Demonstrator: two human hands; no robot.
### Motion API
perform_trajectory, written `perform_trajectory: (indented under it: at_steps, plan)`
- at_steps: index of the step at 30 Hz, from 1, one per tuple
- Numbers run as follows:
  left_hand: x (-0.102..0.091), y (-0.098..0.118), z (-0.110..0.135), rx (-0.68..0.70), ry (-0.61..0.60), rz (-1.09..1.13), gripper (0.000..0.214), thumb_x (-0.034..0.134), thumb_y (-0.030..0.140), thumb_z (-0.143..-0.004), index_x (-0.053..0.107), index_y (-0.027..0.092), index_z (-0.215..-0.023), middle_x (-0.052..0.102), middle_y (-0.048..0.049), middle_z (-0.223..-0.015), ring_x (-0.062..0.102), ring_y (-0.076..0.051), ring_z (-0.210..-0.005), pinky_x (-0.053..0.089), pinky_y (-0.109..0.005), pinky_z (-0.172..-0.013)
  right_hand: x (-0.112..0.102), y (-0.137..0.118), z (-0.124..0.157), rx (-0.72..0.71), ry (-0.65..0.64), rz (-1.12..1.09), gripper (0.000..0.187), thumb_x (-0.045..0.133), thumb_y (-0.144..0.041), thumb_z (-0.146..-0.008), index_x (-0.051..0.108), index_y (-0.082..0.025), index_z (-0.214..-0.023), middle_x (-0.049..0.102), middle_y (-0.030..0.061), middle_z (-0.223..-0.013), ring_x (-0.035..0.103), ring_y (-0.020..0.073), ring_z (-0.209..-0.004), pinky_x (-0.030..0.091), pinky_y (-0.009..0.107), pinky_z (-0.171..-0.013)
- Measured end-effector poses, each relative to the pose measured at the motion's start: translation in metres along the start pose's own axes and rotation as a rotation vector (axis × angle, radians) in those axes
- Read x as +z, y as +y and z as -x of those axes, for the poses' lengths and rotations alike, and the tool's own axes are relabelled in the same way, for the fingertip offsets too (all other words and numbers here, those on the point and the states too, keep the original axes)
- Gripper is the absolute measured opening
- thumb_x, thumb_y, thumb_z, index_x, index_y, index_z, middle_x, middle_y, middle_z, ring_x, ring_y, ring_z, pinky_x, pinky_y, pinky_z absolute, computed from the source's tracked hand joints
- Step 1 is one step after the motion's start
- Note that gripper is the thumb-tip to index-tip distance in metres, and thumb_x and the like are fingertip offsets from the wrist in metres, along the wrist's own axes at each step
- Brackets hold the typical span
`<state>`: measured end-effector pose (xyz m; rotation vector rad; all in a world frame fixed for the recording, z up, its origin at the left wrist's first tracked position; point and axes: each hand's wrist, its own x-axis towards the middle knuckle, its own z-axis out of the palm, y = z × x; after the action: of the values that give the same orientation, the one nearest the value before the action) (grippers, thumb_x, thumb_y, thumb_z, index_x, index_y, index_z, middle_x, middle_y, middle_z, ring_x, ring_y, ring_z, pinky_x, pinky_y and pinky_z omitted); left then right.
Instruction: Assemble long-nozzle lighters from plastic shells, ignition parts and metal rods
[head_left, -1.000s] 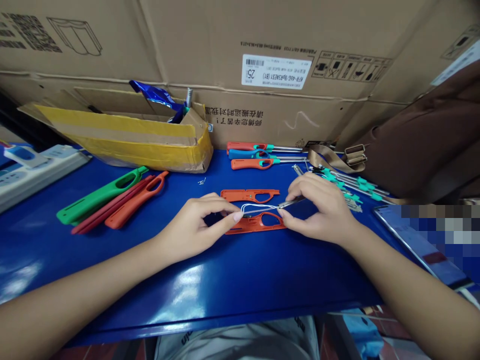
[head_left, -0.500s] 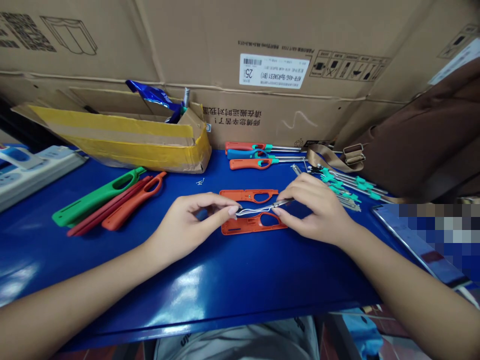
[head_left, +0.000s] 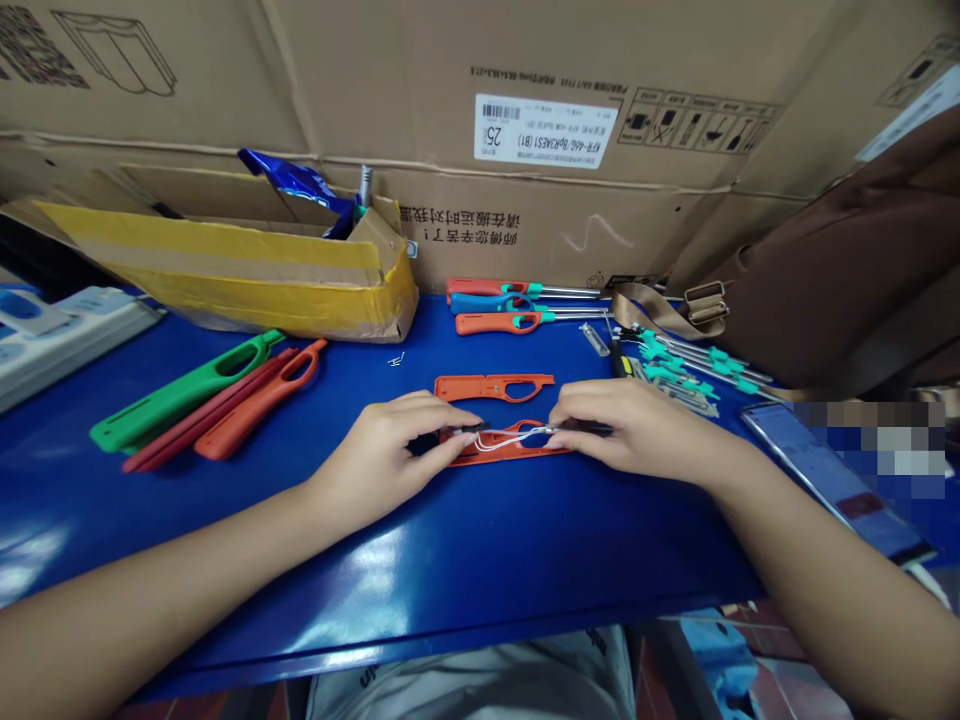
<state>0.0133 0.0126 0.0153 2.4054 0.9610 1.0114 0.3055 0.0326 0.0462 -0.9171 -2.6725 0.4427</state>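
My left hand [head_left: 397, 440] pinches a small black piece [head_left: 480, 427] between thumb and fingertips. From it white wires [head_left: 501, 443] run across to a thin dark part with a metal tip, which my right hand [head_left: 630, 425] grips between thumb and fingers. This wired assembly hangs just above an orange lighter shell half [head_left: 517, 455], partly covered by my hands and the wires. Behind it lies a second orange shell half [head_left: 491, 387], its inner side up.
Long-nosed lighters [head_left: 495, 322] lie at the back, beside metal rods with teal parts [head_left: 675, 362]. A black-and-yellow handle [head_left: 621, 362] shows behind my right hand. Green, red and orange shells [head_left: 187, 392] lie left, near a yellow-taped box [head_left: 285, 295]. A phone [head_left: 832, 485] lies right.
My right hand has lowered and turned, bringing its part nearly level over the front shell half. The black-and-yellow handle behind it has come into view. The wires bow out more.
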Motion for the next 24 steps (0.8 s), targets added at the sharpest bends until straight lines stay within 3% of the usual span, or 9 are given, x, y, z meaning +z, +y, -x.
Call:
perform_trajectory:
  at_steps: [6, 11, 14, 19, 24]
  plan:
    - [0.001, -0.002, 0.003, 0.053, -0.074, -0.07, 0.017, 0.063, 0.021, -0.098, 0.074, 0.017, -0.109, 0.078, -0.0042, -0.103, 0.073, -0.016, -0.093, 0.056, -0.026, -0.087, 0.001, 0.001, -0.001, -0.016, -0.005, -0.129, 0.021, 0.059, -0.032, -0.101, 0.075, -0.019, -0.105, 0.068, 0.006, -0.098, 0.065, 0.0163, -0.09, 0.048, 0.027, -0.081]
    - [-0.005, -0.004, 0.002, 0.031, -0.153, -0.13, 0.019, 0.064, 0.024, -0.096, 0.073, 0.016, -0.111, 0.075, -0.0042, -0.094, 0.069, -0.017, -0.084, 0.054, -0.028, -0.076, 0.002, -0.003, 0.0, -0.005, -0.008, -0.166, 0.026, 0.052, -0.024, -0.103, 0.073, -0.018, -0.117, 0.065, 0.0085, -0.105, 0.063, 0.0169, -0.093, 0.05, 0.028, -0.084]
    - [-0.011, -0.005, 0.0, 0.036, -0.188, -0.158, 0.018, 0.064, 0.024, -0.095, 0.073, 0.017, -0.109, 0.075, -0.0048, -0.094, 0.069, -0.019, -0.085, 0.054, -0.03, -0.078, 0.002, -0.005, 0.0, -0.028, -0.034, -0.184, 0.03, 0.049, -0.019, -0.104, 0.07, -0.02, -0.125, 0.065, 0.0085, -0.111, 0.063, 0.0169, -0.1, 0.05, 0.028, -0.089]
    - [-0.019, -0.008, -0.002, 0.042, -0.264, -0.185, 0.019, 0.058, 0.025, -0.099, 0.074, 0.019, -0.107, 0.074, -0.0052, -0.099, 0.069, -0.019, -0.09, 0.055, -0.03, -0.082, 0.004, -0.005, 0.0, -0.013, -0.01, -0.165, 0.021, 0.055, -0.023, -0.103, 0.069, -0.018, -0.118, 0.07, 0.0067, -0.111, 0.065, 0.0167, -0.1, 0.051, 0.029, -0.089]
    - [-0.023, -0.01, 0.0, 0.042, -0.245, -0.244, 0.019, 0.057, 0.026, -0.1, 0.074, 0.019, -0.103, 0.07, -0.005, -0.106, 0.069, -0.016, -0.088, 0.055, -0.027, -0.079, 0.005, -0.003, 0.0, -0.021, -0.016, -0.147, 0.015, 0.057, -0.023, -0.101, 0.069, -0.019, -0.11, 0.071, 0.0047, -0.107, 0.066, 0.0158, -0.096, 0.051, 0.028, -0.087]
